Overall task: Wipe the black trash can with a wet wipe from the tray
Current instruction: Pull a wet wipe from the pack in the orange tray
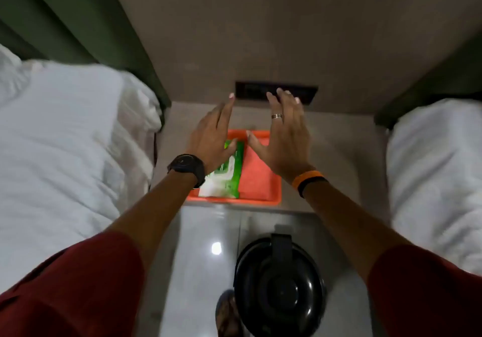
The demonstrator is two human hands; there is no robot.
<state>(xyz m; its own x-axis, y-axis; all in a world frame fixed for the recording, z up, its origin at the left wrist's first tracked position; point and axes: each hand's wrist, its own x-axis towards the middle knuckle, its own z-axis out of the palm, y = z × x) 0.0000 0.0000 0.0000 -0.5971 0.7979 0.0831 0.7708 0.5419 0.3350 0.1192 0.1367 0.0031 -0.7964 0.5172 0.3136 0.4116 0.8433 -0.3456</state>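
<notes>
An orange tray point(275, 196) sits on the grey bedside table. Inside it lies a green and white pack of wet wipes point(227, 177) on the left and an orange cloth point(254, 177) on the right. My left hand point(212, 138) hovers flat over the pack, fingers spread, holding nothing. My right hand point(284, 138) is raised over the tray's right half, palm down, fingers apart and empty. The round black trash can point(279, 284) with its lid down stands on the floor below the table, between my forearms.
White bedding point(65, 141) fills the left side and another white bed point(438, 175) the right. A dark wall panel point(307, 94) sits behind the table. The glossy tile floor point(203, 258) runs between the beds. A foot point(227, 313) is beside the can.
</notes>
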